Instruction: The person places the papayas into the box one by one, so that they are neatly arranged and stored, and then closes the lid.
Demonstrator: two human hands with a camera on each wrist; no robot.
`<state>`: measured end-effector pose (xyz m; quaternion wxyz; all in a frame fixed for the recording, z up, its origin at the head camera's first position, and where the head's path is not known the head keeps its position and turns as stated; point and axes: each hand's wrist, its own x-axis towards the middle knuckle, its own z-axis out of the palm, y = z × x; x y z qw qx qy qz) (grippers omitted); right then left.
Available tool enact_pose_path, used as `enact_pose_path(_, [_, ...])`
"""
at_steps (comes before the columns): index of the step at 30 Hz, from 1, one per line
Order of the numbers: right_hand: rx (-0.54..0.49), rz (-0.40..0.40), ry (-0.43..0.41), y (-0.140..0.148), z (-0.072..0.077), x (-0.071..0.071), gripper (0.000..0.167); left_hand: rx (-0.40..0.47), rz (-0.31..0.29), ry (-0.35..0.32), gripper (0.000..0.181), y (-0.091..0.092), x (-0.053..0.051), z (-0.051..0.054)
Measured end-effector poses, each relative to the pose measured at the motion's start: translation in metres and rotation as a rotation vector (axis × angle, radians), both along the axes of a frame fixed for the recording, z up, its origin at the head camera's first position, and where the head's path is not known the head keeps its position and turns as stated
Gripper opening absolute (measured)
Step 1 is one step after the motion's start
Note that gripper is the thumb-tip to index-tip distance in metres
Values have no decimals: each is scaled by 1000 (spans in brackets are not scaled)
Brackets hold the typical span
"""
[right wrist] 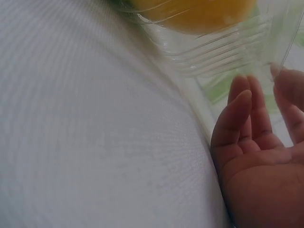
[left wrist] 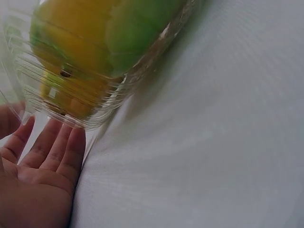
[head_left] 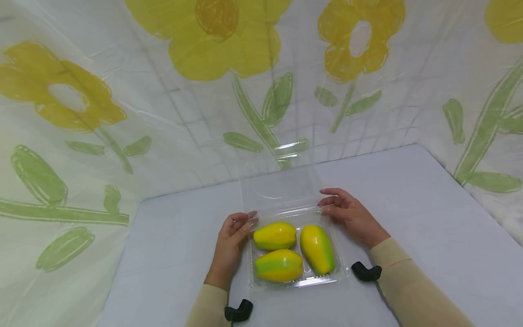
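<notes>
A clear plastic clamshell container [head_left: 300,284] lies on the table with its lid [head_left: 278,186] raised open at the back. Inside sit three yellow-green fruits that look like papayas: one at the back left [head_left: 274,235], one at the front left [head_left: 279,265] and one on the right [head_left: 318,250]. My left hand [head_left: 230,245] pinches the rim at the back left corner; in the left wrist view its other fingers [left wrist: 71,147] reach against the ribbed side. On the opposite side, my right hand [head_left: 352,217] pinches the rim near the hinge, its remaining fingers [right wrist: 232,118] loosely bent.
A pale cloth covers the table [head_left: 171,254]. Behind and beside it hangs a translucent curtain [head_left: 196,150] printed with yellow flowers and green leaves. Black wrist devices sit at the left cuff [head_left: 239,311] and the right cuff [head_left: 366,272].
</notes>
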<state>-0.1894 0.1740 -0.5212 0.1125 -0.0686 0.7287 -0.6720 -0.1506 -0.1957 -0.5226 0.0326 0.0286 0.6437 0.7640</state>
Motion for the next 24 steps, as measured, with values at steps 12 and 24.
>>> enact_pose_path(12, [-66,0,47,0,-1,1,36,5,-25,44,39,-1,0,-2])
enact_pose_path(24, [-33,0,16,2,0,3,11,33,30,98,14,-1,-1,-3])
